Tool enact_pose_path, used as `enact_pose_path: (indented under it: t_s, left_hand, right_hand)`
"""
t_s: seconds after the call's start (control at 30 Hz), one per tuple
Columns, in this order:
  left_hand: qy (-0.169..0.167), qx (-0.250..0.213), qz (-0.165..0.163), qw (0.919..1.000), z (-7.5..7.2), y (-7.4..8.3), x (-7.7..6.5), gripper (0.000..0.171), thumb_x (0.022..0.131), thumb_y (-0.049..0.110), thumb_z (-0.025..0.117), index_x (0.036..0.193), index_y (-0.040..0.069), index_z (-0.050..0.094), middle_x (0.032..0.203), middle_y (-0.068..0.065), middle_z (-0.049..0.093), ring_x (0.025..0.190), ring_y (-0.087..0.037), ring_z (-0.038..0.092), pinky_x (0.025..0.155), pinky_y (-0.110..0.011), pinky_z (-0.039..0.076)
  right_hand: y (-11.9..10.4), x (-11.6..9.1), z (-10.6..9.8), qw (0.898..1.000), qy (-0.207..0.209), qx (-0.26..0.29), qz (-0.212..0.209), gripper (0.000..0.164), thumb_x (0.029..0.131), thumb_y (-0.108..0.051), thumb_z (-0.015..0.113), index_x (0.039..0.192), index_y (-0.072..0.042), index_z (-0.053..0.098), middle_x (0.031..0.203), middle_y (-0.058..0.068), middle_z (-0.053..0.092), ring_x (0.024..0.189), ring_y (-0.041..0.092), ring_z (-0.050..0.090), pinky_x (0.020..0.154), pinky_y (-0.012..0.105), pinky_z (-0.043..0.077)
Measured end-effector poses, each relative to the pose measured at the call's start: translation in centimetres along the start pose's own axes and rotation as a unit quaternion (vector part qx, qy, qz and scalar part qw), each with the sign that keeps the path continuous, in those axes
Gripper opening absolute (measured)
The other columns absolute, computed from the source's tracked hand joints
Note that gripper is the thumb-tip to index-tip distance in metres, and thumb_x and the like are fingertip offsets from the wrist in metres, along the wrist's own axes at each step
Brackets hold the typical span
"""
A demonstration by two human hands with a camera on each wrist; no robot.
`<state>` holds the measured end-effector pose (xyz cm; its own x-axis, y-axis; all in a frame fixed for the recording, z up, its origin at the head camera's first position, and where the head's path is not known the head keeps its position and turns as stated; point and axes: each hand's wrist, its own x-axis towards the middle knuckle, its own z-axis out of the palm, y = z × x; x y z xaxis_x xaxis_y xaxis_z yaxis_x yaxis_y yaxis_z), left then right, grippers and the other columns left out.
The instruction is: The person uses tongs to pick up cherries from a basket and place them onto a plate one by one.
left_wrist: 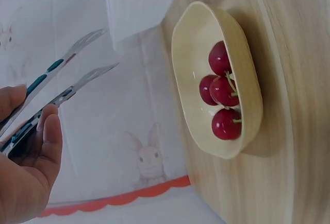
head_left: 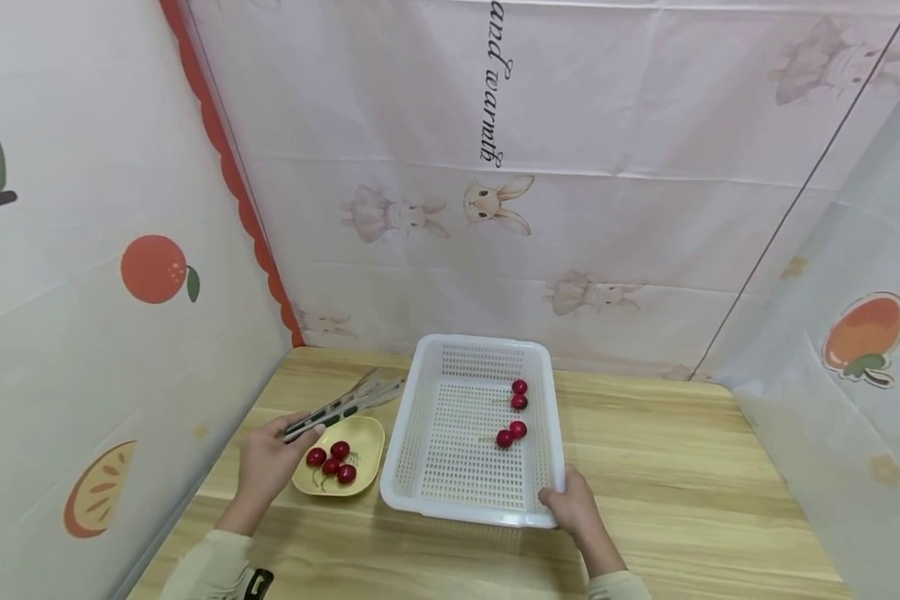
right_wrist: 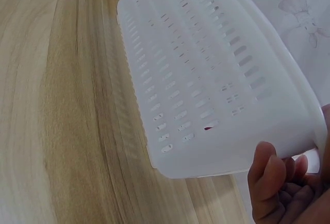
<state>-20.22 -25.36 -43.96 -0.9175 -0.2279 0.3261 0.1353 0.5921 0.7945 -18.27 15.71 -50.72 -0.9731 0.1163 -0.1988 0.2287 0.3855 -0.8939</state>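
Observation:
In the head view my left hand holds a pair of tongs by the handles, the arms apart and nothing between the tips. The tongs slant over the far edge of a small yellow bowl. Several dark red cherries with stems lie together in the bowl. My right hand grips the near right corner of a white plastic basket, thumb on the rim and fingers curled at the outside. Several cherries lie in the basket's right half. From the right wrist view, the slotted basket wall hides most of the inside.
Bowl and basket stand side by side on a wood-grain table. A printed cloth with rabbits hangs behind it. Fruit-patterned cloths enclose the left and right sides.

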Motion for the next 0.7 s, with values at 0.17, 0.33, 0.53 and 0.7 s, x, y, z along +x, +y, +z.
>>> enact_pose_path:
  t_s: [0.17, 0.33, 0.53, 0.7]
  left_hand:
    - [-0.014, -0.029, -0.014, 0.9994, 0.5, 1.1, 0.3, 0.028, 0.078, 0.016, 0.076, 0.1, 0.0, 0.07, 0.082, -0.014, 0.068, 0.045, -0.012, 0.05, 0.037, -0.023, 0.038]
    - [-0.022, -0.051, -0.011, 0.9984, 1.3, 2.0, 0.4, 0.025, 0.077, 0.011, 0.076, 0.099, 0.001, 0.07, 0.078, -0.011, 0.067, 0.046, -0.012, 0.05, 0.039, -0.023, 0.04]
    - [-0.038, -0.053, -0.044, 0.9969, 2.1, 2.8, 0.7, 0.028, 0.079, 0.014, 0.075, 0.103, 0.003, 0.068, 0.08, -0.01, 0.066, 0.046, -0.013, 0.046, 0.04, -0.024, 0.037]
    - [-0.056, -0.051, -0.052, 0.9958, 2.7, 3.5, 1.0, 0.031, 0.079, 0.014, 0.075, 0.107, 0.001, 0.067, 0.092, -0.013, 0.067, 0.062, -0.016, 0.055, 0.052, -0.024, 0.044]
  right_hand:
    - [-0.3, -0.1, 0.0, 1.0, 0.003, -0.019, -0.001, 0.057, 0.074, 0.006, 0.056, 0.127, 0.017, 0.039, 0.107, 0.033, 0.054, 0.086, 0.039, 0.061, 0.062, 0.043, 0.052]
    - [-0.4, -0.2, -0.1, 1.0, 0.002, -0.028, -0.007, 0.057, 0.074, 0.005, 0.057, 0.127, 0.017, 0.039, 0.109, 0.034, 0.053, 0.089, 0.041, 0.06, 0.066, 0.045, 0.052]
    - [-0.6, -0.2, -0.1, 1.0, 0.001, -0.024, -0.004, 0.057, 0.074, 0.005, 0.056, 0.127, 0.017, 0.038, 0.108, 0.035, 0.053, 0.087, 0.04, 0.06, 0.063, 0.044, 0.052]
    - [-0.7, -0.2, -0.1, 1.0, 0.0, -0.018, -0.006, 0.058, 0.074, 0.005, 0.056, 0.128, 0.018, 0.037, 0.108, 0.035, 0.053, 0.084, 0.038, 0.061, 0.059, 0.042, 0.052]
